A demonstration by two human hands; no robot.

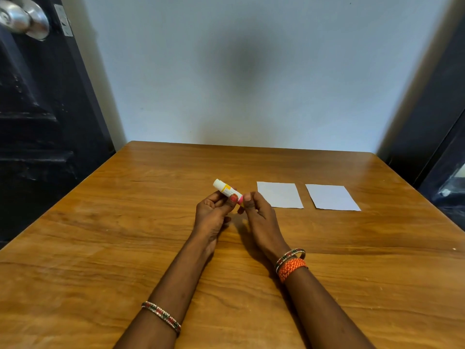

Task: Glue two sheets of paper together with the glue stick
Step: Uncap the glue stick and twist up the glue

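A small glue stick (224,188), white with a yellow label and a pink end, is held above the wooden table (125,235) near its middle. My left hand (212,210) grips the tube's body, its white end pointing up and to the left. My right hand (256,210) pinches the pink end with thumb and fingers. Two white sheets of paper lie flat and apart on the table to the right: the nearer sheet (280,195) just beyond my right hand, the other sheet (332,197) further right.
A pale wall stands behind the table's far edge. A dark door with a metal knob (25,17) is at the left, and dark furniture (442,147) is at the right. Bangles sit on both wrists.
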